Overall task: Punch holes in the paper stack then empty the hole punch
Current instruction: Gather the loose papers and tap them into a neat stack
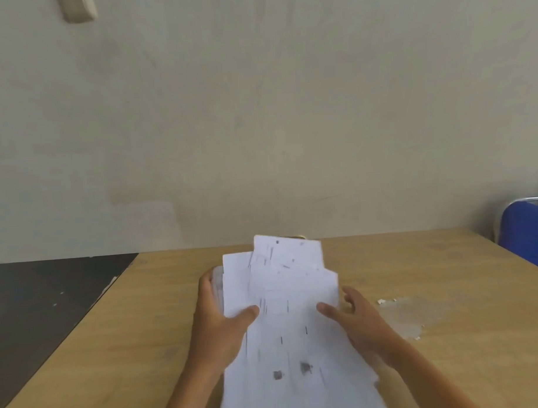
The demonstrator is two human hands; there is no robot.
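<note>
Holding: both hands grip one loose paper stack (283, 310) above a wooden table (129, 346), with the sheets between them.
Left hand: the left hand (218, 315) closes on the left edge of the stack; its thumb lies on top of the sheets and its fingers go along the side and under.
Right hand: the right hand (354, 320) closes on the right edge, thumb pressed on top, the other fingers spread at the side.
Paper stack: white printed sheets, not aligned; the upper sheets fan out toward the far end, and the near end runs down to the bottom of the view. The picture is blurred, so the print is not readable.
Table surface: a pale worn patch (409, 315) with small white bits lies right of the right hand.
Far edge: something small and dark shows just behind the top of the sheets; I cannot tell what it is.
Beyond: a blue chair (528, 234) stands at the right corner, a dark floor (36, 303) at left, a plain wall (258, 112) behind.
</note>
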